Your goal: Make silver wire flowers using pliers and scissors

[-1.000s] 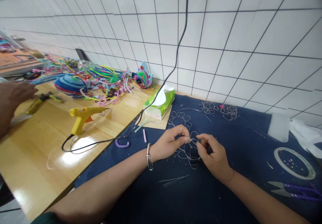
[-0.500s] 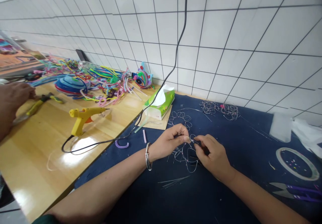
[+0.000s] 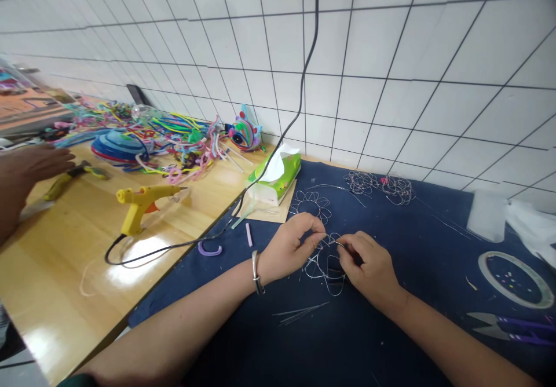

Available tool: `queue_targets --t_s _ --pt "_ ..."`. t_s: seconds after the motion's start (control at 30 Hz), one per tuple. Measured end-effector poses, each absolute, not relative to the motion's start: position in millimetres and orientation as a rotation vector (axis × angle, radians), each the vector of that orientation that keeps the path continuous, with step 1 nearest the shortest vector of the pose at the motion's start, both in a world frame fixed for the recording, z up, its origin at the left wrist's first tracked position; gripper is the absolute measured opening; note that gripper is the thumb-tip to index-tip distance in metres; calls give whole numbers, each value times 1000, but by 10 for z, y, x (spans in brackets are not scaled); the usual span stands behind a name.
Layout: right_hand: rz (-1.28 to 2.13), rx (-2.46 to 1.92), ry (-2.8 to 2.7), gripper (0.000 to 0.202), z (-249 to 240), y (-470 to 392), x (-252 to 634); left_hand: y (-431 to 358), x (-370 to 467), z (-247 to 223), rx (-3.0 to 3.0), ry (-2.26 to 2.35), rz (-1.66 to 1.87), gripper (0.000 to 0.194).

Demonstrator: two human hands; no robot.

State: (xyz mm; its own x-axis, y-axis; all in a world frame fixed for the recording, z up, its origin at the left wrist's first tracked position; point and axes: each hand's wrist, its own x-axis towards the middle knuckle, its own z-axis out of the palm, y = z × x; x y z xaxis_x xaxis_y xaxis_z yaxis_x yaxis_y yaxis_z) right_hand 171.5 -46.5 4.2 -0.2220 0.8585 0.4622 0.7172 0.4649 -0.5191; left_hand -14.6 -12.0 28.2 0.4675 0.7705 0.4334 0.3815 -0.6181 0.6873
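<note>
- The left hand (image 3: 289, 248) pinched the thin wire flower (image 3: 324, 259) between thumb and fingertips.
- The right hand (image 3: 369, 268) gripped the same wire, low over the blue-covered bench (image 3: 391, 329).

Count by kind: two hands of mine, left hand (image 3: 289, 249) and right hand (image 3: 369, 268), with one co-worker's hand (image 3: 26, 170) at left edge. One glue gun (image 3: 139, 203). One tissue pack (image 3: 274, 179). One tape ring (image 3: 515, 272). One thread snips (image 3: 508, 327). One wire flower (image 3: 324, 259) at my fingers.
</note>
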Motion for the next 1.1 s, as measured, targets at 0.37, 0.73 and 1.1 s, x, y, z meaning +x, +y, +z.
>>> queue_targets --t_s 0.37,0.73,1.1 --pt "280 -1262 -1990 15 12 -472 1705 -123 -157 277 2281 1035 1029 7" --pt "338 -1229 -1970 14 19 -472 1703 -128 -139 247 2281 899 942 15" --pt "397 -1224 -1919 15 30 -495 1704 -138 -143 243 2269 889 936 15"
